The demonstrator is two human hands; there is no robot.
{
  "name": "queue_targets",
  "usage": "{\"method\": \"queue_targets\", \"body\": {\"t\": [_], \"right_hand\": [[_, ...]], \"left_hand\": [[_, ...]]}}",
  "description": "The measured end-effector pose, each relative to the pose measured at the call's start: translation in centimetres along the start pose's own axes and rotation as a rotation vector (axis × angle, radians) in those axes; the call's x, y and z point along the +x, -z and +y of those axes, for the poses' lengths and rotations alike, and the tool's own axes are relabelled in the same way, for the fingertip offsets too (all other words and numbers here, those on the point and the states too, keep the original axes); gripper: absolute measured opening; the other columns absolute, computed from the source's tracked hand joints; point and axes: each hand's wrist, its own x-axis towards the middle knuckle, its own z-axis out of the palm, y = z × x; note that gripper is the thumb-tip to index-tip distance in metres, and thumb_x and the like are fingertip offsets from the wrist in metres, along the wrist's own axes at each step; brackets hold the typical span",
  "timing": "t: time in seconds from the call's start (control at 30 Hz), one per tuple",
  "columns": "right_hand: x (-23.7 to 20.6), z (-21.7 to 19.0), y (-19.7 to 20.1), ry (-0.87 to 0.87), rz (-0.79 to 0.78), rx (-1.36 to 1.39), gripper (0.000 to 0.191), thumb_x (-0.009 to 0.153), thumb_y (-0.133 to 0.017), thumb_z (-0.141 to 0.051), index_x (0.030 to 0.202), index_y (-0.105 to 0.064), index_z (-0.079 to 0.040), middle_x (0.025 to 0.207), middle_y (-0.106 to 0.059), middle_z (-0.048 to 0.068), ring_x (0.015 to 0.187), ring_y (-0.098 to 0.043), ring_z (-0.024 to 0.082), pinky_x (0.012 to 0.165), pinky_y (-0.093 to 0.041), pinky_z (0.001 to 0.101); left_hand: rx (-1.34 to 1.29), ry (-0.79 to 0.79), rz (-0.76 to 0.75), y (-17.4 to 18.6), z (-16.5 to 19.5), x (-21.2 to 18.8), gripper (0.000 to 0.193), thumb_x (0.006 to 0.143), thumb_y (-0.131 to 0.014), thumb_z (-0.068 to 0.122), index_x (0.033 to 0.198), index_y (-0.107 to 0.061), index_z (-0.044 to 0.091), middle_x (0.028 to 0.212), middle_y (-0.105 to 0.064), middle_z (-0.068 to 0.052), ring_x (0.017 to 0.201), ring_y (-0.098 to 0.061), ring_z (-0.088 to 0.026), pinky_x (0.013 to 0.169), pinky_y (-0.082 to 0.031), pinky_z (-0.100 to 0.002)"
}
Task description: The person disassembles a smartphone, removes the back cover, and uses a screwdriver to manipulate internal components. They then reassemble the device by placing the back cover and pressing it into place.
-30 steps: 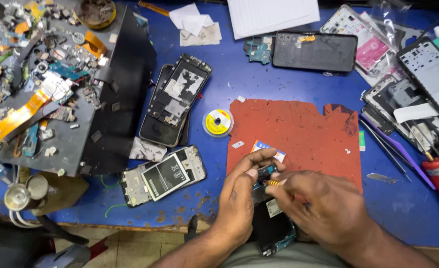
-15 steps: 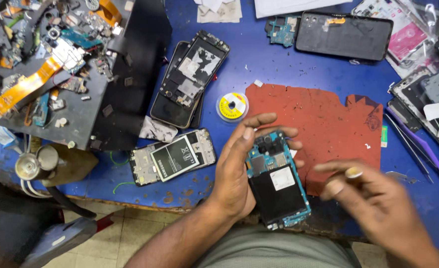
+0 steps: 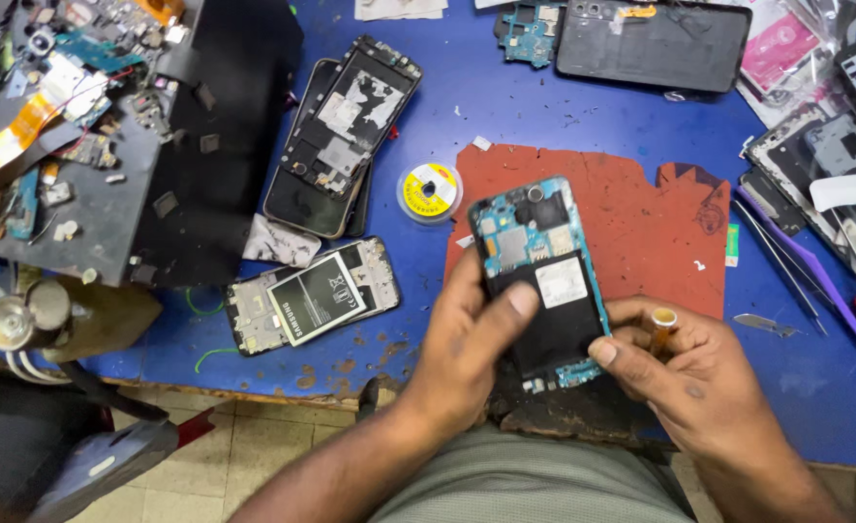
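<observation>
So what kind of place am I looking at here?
Most likely a phone repair bench: the left hand holds an opened phone, more stripped phones lie on the blue table, with tweezers nearby.

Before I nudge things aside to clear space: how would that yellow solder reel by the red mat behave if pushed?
The reel lies flat on its round face on the table, so it would probably slide, not roll. It looks small and light, so a slight push should move it. Tipped on edge, it would likely roll toward the mat.
</observation>
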Motion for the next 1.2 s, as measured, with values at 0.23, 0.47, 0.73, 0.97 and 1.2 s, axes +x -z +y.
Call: {"method": "queue_targets", "body": {"t": [0.23, 0.47, 0.73, 0.97, 1.2], "right_hand": [[0.5, -0.7, -1.1, -0.017, 0.108, -0.007, 0.032, 0.092, -0.070, -0.006, 0.122, -0.070, 0.006, 0.076, -0.063, 0.000, 0.057, -0.045, 0.003, 0.047, -0.032, 0.0198], [0.3, -3.4, 0.0, 0.286, 0.199, -0.726, 0.031, 0.099, -0.067, -0.014, 0.129, -0.067, -0.006, 0.091, -0.073, 0.004, 0.069, -0.059, 0.011, 0.060, -0.046, 0.0242], [0.7, -6.2, 0.7, 0.560, 0.288, -1.344, 0.029, 0.079, -0.079, -0.015, 0.106, -0.073, -0.006, 0.103, -0.074, 0.011, 0.093, -0.069, 0.030, 0.082, -0.055, 0.0405], [-0.7, -7.1, 1.6, 1.147, 0.196, -1.292, 0.026, 0.087, -0.074, -0.004, 0.112, -0.068, -0.007, 0.115, -0.073, 0.013, 0.114, -0.071, 0.034, 0.107, -0.053, 0.0545], [-1.7, -3.6, 5.4, 0.949, 0.262, -0.363, 0.017, 0.110, -0.065, -0.009, 0.125, -0.061, -0.005, 0.110, -0.072, 0.012, 0.104, -0.071, 0.026, 0.108, -0.055, 0.0469]], "left_hand": [[0.126, 0.227, -0.026, -0.3, -0.7, -1.8, 0.050, 0.096, -0.063, 0.003, 0.142, -0.044, 0.002, 0.110, -0.062, -0.007, 0.088, -0.060, -0.009, 0.076, -0.053, -0.027], [0.186, 0.217, 0.029, -0.1, -0.2, -0.8, 0.051, 0.091, -0.061, -0.004, 0.139, -0.047, 0.001, 0.106, -0.066, -0.006, 0.076, -0.059, -0.006, 0.062, -0.051, -0.023], [-0.047, 0.435, -0.065, 0.7, 0.8, 0.0, 0.058, 0.089, -0.064, 0.000, 0.144, -0.047, 0.001, 0.101, -0.069, -0.006, 0.062, -0.059, -0.007, 0.054, -0.050, -0.023], [-0.106, 0.613, -0.426, -1.6, 1.2, 1.3, 0.063, 0.093, -0.067, 0.008, 0.151, -0.043, 0.002, 0.101, -0.067, -0.005, 0.064, -0.060, -0.008, 0.055, -0.050, -0.024], [1.032, -0.001, -0.401, -3.0, 2.8, 10.5, 0.028, 0.096, -0.064, 0.030, 0.106, -0.072, 0.005, 0.080, -0.073, -0.011, 0.068, -0.070, -0.018, 0.061, -0.056, -0.037]]}}
